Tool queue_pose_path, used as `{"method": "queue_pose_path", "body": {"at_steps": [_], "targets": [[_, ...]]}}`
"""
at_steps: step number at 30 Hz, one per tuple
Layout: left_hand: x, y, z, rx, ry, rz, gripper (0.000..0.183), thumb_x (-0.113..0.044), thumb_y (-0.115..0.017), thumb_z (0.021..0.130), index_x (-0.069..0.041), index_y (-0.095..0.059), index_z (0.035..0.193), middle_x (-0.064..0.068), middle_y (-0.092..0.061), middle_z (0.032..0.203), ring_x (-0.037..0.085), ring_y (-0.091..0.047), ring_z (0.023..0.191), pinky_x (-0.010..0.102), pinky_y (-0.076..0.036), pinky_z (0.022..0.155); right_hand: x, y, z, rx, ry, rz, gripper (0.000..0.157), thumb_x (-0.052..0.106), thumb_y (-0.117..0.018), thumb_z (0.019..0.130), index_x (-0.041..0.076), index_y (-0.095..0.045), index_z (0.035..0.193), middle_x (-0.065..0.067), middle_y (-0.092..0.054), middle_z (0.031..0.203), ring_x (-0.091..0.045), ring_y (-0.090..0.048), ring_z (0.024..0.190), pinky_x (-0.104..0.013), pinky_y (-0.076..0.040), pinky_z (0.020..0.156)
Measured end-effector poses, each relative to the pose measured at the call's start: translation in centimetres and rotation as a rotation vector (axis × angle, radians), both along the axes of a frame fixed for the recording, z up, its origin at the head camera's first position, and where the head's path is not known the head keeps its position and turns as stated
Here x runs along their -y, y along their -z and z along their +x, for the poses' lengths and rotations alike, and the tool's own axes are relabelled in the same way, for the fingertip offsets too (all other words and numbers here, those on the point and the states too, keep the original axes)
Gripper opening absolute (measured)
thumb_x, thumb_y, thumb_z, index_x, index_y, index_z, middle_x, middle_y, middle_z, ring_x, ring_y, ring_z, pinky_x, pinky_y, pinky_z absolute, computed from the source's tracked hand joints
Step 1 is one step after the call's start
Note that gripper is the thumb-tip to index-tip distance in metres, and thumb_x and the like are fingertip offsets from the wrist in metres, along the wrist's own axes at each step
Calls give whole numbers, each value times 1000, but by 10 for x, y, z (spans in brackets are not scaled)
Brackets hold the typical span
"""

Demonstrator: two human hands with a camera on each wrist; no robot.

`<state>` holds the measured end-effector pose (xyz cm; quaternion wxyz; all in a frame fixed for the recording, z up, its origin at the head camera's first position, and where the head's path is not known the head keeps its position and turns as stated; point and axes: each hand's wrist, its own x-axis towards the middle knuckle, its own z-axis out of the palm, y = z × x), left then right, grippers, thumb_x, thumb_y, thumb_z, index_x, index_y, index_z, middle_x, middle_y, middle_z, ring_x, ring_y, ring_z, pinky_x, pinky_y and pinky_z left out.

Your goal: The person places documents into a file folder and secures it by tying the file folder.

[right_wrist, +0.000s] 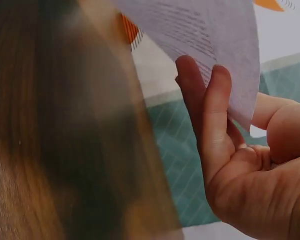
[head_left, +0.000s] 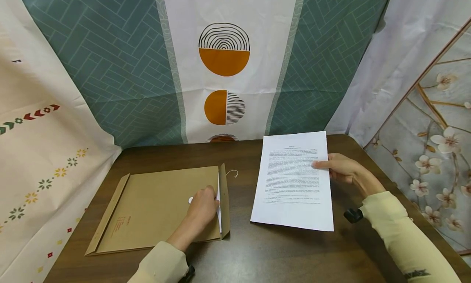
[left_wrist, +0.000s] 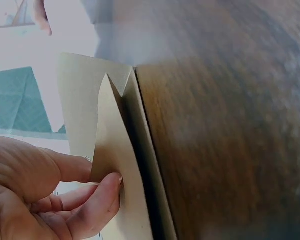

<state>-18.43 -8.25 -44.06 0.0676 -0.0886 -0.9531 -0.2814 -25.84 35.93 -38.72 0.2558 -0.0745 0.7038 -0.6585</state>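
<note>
A brown paper envelope (head_left: pixel 162 209) lies flat on the left part of the table, its flap (head_left: pixel 225 205) folded out to the right. My left hand (head_left: pixel 203 207) pinches the edge of the envelope's upper panel (left_wrist: pixel 122 165) between thumb and fingers, lifting it so the mouth gapes. A white strip (head_left: pixel 220 217) shows along that mouth. To the right, my right hand (head_left: pixel 344 169) grips a printed sheet of paper (head_left: pixel 292 185) by its right edge, thumb on the printed face and fingers behind. The sheet is raised off the table and bends slightly in the right wrist view.
The dark wooden table (head_left: pixel 254 258) carries the envelope. A thin white string (head_left: pixel 233 173) curls beyond the flap, and a white round button (head_left: pixel 190 200) sits beside my left hand. Patterned cloths hang behind the table (head_left: pixel 224 103) and on both sides.
</note>
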Motion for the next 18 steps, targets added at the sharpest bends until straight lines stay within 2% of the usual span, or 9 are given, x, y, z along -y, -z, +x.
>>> {"method": "queue_pose_path", "body": {"at_steps": [4,6,9,12,15,18], "targets": [[2,-1,0,26,-4,25,27,4,-68,81,-9,-48,70,8,-53,69,24,-51,66,39,-44,56,8,-7,4,-28,53,-26,24,0,-54,104,10,-72,118,-8,-76,112,-27,-74,100,-41,-60,81],[4,-1,0,27,-7,38,20,4,-68,81,-6,-52,74,9,-56,72,25,-53,67,39,-46,57,12,-12,7,-36,85,-45,24,0,-54,104,11,-73,116,-7,-76,111,-26,-74,99,-40,-60,81],[5,-2,0,0,-10,47,10,4,-68,80,-1,-59,80,14,-64,77,27,-60,71,43,-51,61,20,-19,11,-53,139,-75,23,1,-54,104,10,-72,115,-5,-76,110,-23,-74,98,-37,-60,80],[5,-4,1,-14,-20,51,8,3,-68,79,3,-63,85,18,-67,82,31,-65,75,46,-54,66,30,-24,16,-79,211,-93,19,3,-57,104,11,-71,114,-3,-77,107,-20,-74,96,-34,-60,77],[5,-5,1,-20,-28,51,8,3,-69,80,2,-64,86,18,-68,82,32,-66,76,48,-54,67,41,-28,21,-100,280,-117,18,6,-60,103,7,-68,119,0,-77,107,-17,-74,95,-32,-59,78],[5,-6,1,-20,-36,53,8,3,-69,80,0,-64,85,17,-68,82,31,-66,75,47,-54,67,53,-30,25,-125,321,-120,30,8,-62,103,-3,-60,131,3,-76,106,-15,-74,95,-31,-59,79]]}}
